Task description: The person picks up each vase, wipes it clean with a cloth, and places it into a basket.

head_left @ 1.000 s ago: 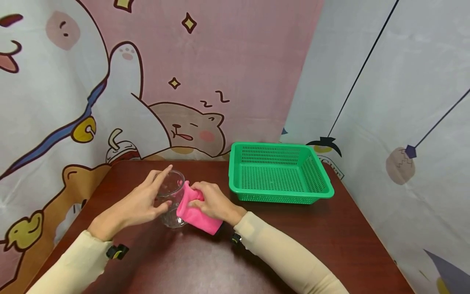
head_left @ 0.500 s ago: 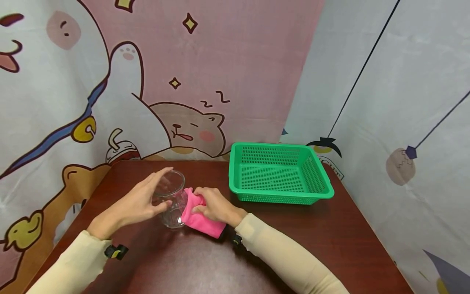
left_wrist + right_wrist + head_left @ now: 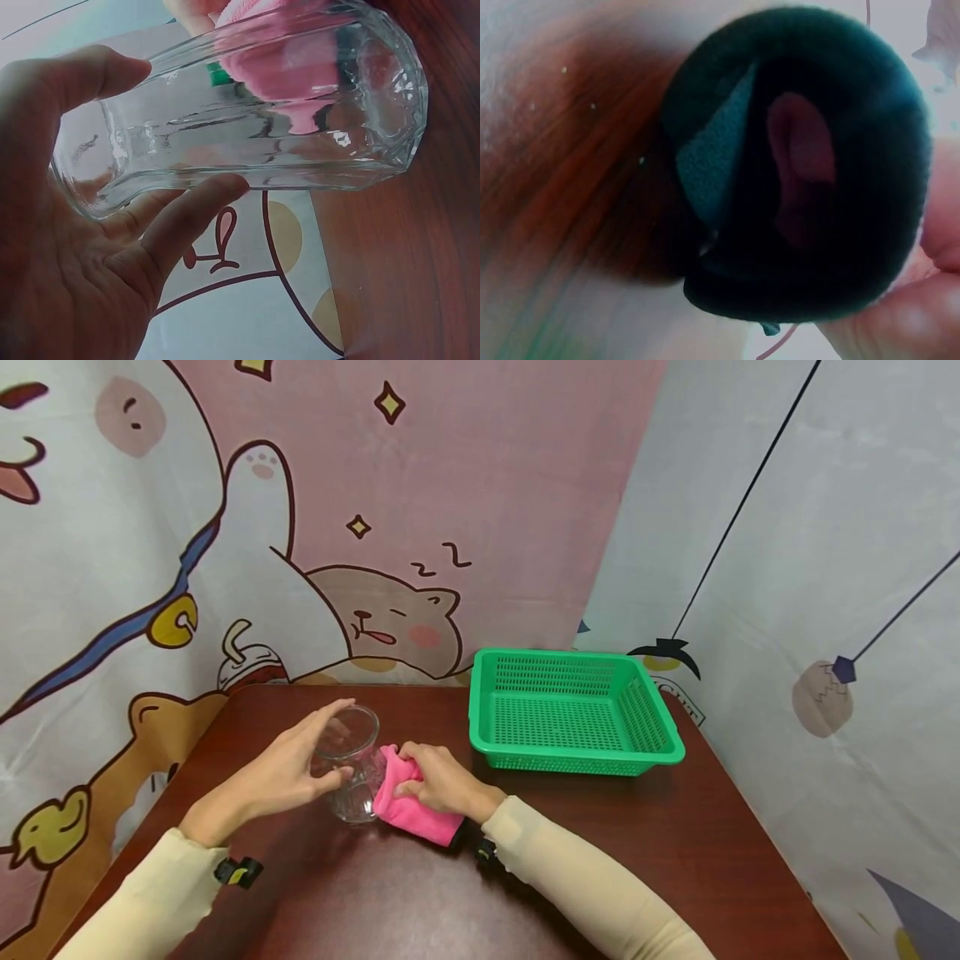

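Observation:
A clear, tall glass vase (image 3: 358,787) with faceted sides stands upright on the table, left of centre. My left hand (image 3: 281,778) curves round its upper left side; in the left wrist view, thumb and fingers lie on opposite sides of the vase (image 3: 195,142). Just right of it, my right hand (image 3: 446,783) grips a soft pink fabric piece (image 3: 420,817) bunched at its far end, against or very near the glass. The near end is dark. In the right wrist view this end shows as a round dark opening (image 3: 795,41) with pink inside. Its exact kind is unclear.
A green perforated plastic basket (image 3: 577,760) sits at the back right of the brown wooden table (image 3: 360,910), with nothing in it. Cartoon-printed curtains (image 3: 517,510) hang behind the table and along its sides.
The right hand and pink fabric piece have shifted slightly right and toward the person, then stayed nearly still. The left hand keeps its place round the vase.

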Demonstrator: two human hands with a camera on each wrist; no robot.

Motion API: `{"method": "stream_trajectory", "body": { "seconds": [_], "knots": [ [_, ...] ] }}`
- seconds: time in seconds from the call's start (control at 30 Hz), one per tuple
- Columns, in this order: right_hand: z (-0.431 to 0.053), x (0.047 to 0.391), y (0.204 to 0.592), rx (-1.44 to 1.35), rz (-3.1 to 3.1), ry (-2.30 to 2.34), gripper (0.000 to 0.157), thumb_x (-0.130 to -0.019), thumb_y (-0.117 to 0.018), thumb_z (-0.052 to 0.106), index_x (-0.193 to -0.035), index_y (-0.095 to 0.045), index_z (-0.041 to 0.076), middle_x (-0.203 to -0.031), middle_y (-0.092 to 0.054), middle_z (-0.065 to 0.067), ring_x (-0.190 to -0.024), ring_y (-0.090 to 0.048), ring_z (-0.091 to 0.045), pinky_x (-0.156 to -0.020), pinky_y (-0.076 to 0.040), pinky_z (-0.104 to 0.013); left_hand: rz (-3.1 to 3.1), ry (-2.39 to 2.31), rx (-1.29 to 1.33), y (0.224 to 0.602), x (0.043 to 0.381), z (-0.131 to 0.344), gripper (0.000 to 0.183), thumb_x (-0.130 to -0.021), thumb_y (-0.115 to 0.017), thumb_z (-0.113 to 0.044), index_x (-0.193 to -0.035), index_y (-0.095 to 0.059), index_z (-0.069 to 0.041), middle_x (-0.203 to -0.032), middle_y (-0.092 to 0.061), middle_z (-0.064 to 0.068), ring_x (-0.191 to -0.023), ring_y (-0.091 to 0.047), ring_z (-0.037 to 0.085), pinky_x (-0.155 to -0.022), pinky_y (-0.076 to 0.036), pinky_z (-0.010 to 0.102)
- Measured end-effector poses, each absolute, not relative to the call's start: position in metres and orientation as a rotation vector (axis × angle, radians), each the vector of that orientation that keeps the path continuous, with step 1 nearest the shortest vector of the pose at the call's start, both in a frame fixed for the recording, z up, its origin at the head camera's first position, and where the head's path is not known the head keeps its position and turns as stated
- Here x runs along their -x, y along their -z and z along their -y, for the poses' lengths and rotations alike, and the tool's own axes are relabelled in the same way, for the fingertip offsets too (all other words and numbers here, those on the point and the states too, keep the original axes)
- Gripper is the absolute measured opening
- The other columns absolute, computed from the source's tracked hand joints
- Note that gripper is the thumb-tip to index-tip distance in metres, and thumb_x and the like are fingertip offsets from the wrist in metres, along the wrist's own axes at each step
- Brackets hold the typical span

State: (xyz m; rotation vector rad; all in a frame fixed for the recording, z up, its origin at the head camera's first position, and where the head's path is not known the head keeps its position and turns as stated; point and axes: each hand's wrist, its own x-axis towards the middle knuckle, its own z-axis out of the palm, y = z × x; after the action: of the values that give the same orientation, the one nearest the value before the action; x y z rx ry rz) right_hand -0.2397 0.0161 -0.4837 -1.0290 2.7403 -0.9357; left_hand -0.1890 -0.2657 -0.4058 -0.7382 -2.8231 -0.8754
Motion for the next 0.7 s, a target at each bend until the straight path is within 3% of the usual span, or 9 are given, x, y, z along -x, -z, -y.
{"method": "stream_trajectory", "body": {
  "seconds": [0.3,0.7],
  "knots": [
    [-0.0174,0.2392,0.4848,1.046,-2.735,0.962,0.04,-0.103,-0.091,0.029,-0.135,-0.074,0.012,-0.127,-0.082,-0.004,-0.108,-0.073,-0.013,-0.094,-0.06,-0.026,2.816,0.891,0.742,0.4052,0.1882,0.2652,0.1,-0.097,-0.093,-0.019,-0.179,-0.034,-0.016,-0.143,-0.071,0.012,-0.127,-0.077,0.029,-0.095,-0.07,0.046],
    [-0.0177,0.2382,0.4834,1.054,-2.728,1.014,0.044,-0.105,-0.09,0.029,-0.141,-0.075,0.011,-0.136,-0.082,-0.005,-0.116,-0.074,-0.014,-0.101,-0.062,-0.027,2.836,0.918,0.729,0.4057,0.1882,0.2654,0.101,-0.097,-0.093,-0.019,-0.178,-0.033,-0.017,-0.145,-0.071,0.017,-0.128,-0.076,0.032,-0.094,-0.072,0.049]
  ]
}}
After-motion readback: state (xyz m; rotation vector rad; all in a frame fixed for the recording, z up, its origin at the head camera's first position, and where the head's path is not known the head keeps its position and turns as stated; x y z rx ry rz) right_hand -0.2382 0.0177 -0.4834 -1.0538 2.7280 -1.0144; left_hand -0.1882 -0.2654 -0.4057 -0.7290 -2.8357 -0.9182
